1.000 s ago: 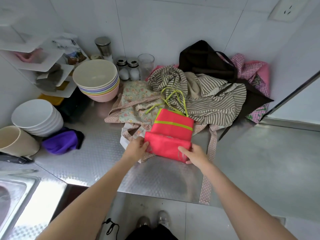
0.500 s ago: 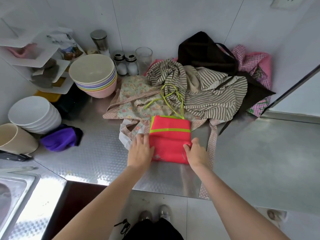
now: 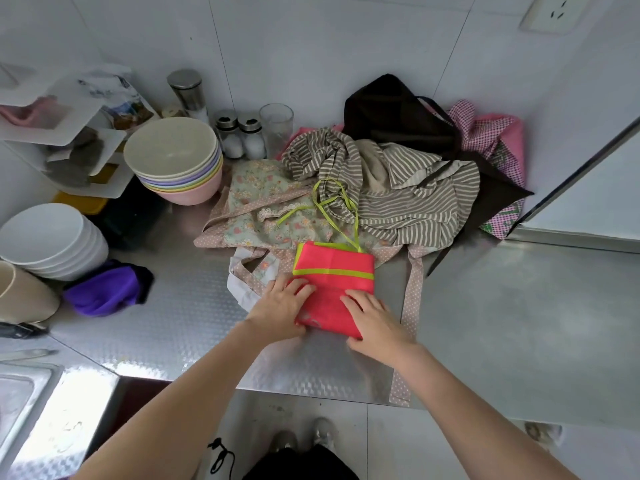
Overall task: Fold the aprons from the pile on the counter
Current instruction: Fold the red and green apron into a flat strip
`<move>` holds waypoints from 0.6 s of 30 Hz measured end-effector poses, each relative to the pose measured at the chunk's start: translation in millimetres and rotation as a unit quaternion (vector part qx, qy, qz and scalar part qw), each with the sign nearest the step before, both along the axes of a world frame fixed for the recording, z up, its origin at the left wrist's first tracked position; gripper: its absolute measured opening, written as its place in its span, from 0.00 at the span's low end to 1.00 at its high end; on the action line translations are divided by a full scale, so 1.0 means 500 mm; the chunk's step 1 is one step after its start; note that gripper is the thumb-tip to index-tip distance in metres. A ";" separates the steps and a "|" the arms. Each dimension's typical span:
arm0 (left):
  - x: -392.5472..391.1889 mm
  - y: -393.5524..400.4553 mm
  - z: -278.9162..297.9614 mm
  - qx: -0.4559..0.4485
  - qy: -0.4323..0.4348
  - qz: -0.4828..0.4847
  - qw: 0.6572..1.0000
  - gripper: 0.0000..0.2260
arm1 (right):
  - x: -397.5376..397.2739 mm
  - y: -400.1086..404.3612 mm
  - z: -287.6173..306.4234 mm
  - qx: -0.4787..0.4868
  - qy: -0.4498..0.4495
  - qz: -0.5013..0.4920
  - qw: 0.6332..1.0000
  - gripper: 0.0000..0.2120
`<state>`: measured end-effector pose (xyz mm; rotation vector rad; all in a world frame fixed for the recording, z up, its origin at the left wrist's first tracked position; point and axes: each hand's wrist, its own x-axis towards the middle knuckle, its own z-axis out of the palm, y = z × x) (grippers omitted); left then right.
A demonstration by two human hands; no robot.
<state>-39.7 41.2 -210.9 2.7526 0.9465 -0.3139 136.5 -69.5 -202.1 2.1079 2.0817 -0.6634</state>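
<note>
Both hands flat on the folded red apron (image 3: 332, 289) near counter (image 3: 485, 323) front edge: my left hand (image 3: 280, 308) presses its left side, right hand (image 3: 375, 318) its right, fingers straight, gripping nothing. Behind it: floral apron (image 3: 263, 209), striped apron (image 3: 408, 188), then dark apron (image 3: 391, 112) at the wall.
</note>
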 end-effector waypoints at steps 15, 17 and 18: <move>0.037 -0.013 0.012 -0.203 -0.091 0.279 0.934 0.16 | 0.059 0.019 -0.003 0.039 0.205 -0.399 0.893 0.23; 0.045 -0.020 0.012 -0.210 -0.039 0.263 0.941 0.18 | 0.055 0.015 -0.014 0.015 0.127 -0.394 0.910 0.25; 0.047 -0.021 0.016 -0.204 -0.020 0.255 0.945 0.18 | 0.051 0.014 -0.016 0.006 0.096 -0.395 0.913 0.25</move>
